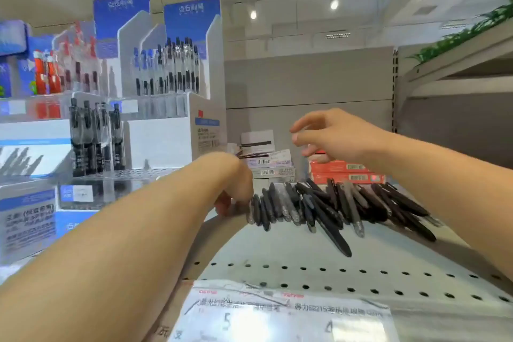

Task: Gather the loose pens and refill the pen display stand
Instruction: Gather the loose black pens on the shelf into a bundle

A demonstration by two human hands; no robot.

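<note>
Loose dark pens (327,208) heaped on perforated shelf (305,266). Left hand (236,191) curled at heap's edge, grip unclear; right hand (330,133) hovering, fingers relaxed. Label print unreadable.

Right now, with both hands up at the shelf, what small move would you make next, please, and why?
Probably lower the right hand, which hovers empty above the loose pens, and grip a bunch. The pens lie scattered on the shelf, while the left hand rests at the pile's left end; what it holds is hidden.
</note>
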